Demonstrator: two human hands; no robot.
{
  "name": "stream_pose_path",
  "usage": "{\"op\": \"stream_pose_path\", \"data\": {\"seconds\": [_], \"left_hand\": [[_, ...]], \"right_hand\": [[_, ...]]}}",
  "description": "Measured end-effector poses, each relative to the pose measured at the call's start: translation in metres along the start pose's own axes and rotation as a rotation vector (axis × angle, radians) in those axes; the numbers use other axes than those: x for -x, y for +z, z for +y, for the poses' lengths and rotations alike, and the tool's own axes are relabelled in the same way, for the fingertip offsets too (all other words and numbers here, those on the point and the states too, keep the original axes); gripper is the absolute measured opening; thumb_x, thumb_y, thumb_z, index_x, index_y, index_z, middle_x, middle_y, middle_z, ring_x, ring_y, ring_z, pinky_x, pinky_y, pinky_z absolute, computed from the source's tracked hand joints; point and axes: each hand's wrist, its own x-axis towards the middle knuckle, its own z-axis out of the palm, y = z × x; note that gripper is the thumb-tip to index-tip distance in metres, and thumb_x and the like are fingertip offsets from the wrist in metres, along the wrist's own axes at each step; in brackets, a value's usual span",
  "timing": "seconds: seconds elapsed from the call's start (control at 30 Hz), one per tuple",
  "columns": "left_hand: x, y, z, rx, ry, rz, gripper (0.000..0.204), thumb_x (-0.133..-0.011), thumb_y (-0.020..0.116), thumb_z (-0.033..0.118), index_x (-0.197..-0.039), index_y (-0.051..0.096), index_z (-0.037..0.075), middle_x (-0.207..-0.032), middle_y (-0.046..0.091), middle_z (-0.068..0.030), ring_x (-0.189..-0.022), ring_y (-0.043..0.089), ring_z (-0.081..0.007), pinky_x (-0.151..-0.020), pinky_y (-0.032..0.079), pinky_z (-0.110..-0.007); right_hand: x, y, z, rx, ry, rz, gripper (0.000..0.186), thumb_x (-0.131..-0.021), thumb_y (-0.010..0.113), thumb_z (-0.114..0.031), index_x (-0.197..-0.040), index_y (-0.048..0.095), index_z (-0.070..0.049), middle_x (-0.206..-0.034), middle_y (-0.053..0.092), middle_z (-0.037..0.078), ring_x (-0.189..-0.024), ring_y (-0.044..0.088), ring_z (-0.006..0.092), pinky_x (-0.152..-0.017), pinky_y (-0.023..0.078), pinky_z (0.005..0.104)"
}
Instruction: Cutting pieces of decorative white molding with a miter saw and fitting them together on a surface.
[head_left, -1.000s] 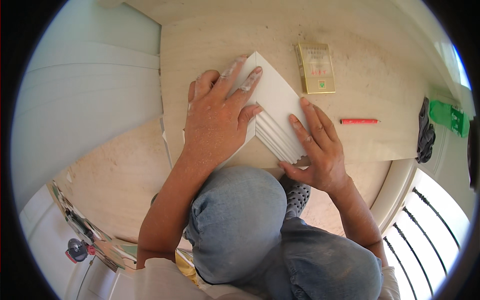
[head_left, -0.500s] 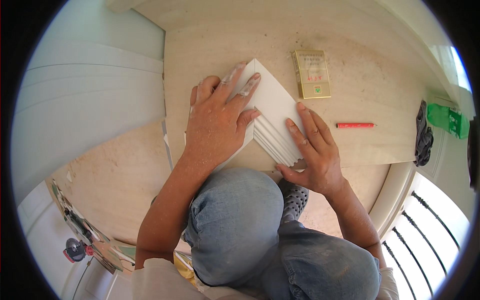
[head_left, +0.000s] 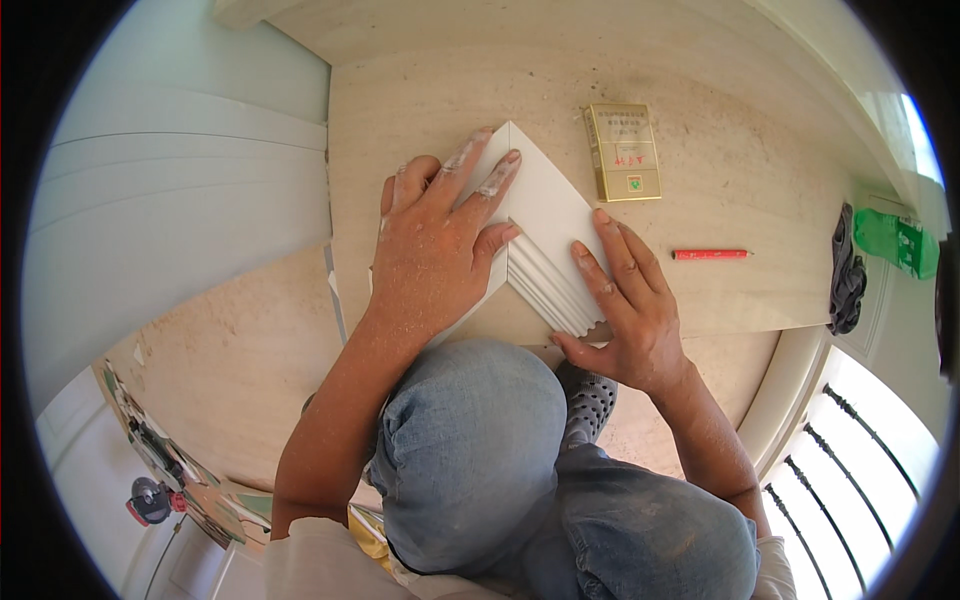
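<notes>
The left hand (head_left: 435, 240) lies with fingers spread over the left of two mitred white mouldings (head_left: 545, 185) on a beige slab (head_left: 725, 295), the right hand (head_left: 638, 315) with fingers splayed at the other's lower end.

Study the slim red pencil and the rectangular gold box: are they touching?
Apart. The head view shows a strip of pale beige surface between the slim red pencil and the rectangular gold box.

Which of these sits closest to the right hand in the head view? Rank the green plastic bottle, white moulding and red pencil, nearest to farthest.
1. White moulding: touched by the right hand, on its left.
2. Red pencil: off to its right.
3. Green plastic bottle: far right, past the dark cloth.
</notes>
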Motion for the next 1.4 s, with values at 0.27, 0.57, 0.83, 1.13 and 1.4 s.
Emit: {"op": "stream_pose_path", "data": {"seconds": [0.27,0.57,0.83,1.13,1.4], "left_hand": [[-0.0007,-0.0017,0.0027,0.036,-0.029,-0.021,0.059,-0.092,0.078,0.032,-0.149,0.069,0.016,-0.165,0.053,-0.0044,-0.122,0.049,-0.0337,-0.113,0.038,-0.047],[-0.0006,-0.0019,0.0024,0.031,-0.035,-0.029,0.060,-0.092,0.079,0.032,-0.149,0.069,0.016,-0.164,0.054,-0.0048,-0.121,0.049,-0.0337,-0.113,0.039,-0.046],[-0.0003,-0.0024,0.0022,0.024,-0.040,-0.038,0.060,-0.093,0.077,0.033,-0.150,0.069,0.017,-0.165,0.053,-0.0055,-0.124,0.050,-0.0341,-0.114,0.039,-0.047],[-0.0002,-0.0020,0.0020,0.002,-0.034,-0.039,0.059,-0.094,0.076,0.035,-0.150,0.068,0.017,-0.165,0.053,-0.0050,-0.122,0.049,-0.0330,-0.114,0.039,-0.046],[-0.0010,-0.0007,0.0032,0.003,-0.027,-0.022,0.059,-0.093,0.077,0.034,-0.150,0.069,0.017,-0.164,0.054,-0.0047,-0.121,0.050,-0.0330,-0.113,0.039,-0.046]], "right_hand": [[0.0005,-0.0003,0.0011,0.002,-0.005,0.006,0.092,-0.066,0.094,-0.026,-0.149,0.063,-0.003,-0.164,0.049,0.027,-0.146,0.053,0.0436,-0.119,0.049,0.0474],[0.0001,-0.0005,0.0003,-0.020,-0.001,0.012,0.090,-0.066,0.094,-0.024,-0.148,0.063,-0.002,-0.163,0.049,0.027,-0.146,0.053,0.0435,-0.118,0.049,0.0470],[0.0000,0.0005,0.0003,-0.018,0.000,0.011,0.090,-0.067,0.094,-0.025,-0.148,0.063,-0.002,-0.163,0.049,0.028,-0.146,0.053,0.0431,-0.119,0.049,0.0467],[0.0001,0.0006,0.0008,-0.013,-0.009,0.012,0.090,-0.067,0.094,-0.026,-0.148,0.063,-0.002,-0.163,0.048,0.028,-0.146,0.053,0.0434,-0.119,0.048,0.0468],[0.0006,-0.0015,0.0020,-0.010,-0.012,0.005,0.091,-0.066,0.095,-0.027,-0.148,0.063,-0.002,-0.163,0.049,0.028,-0.146,0.053,0.0442,-0.118,0.049,0.0474]]}}
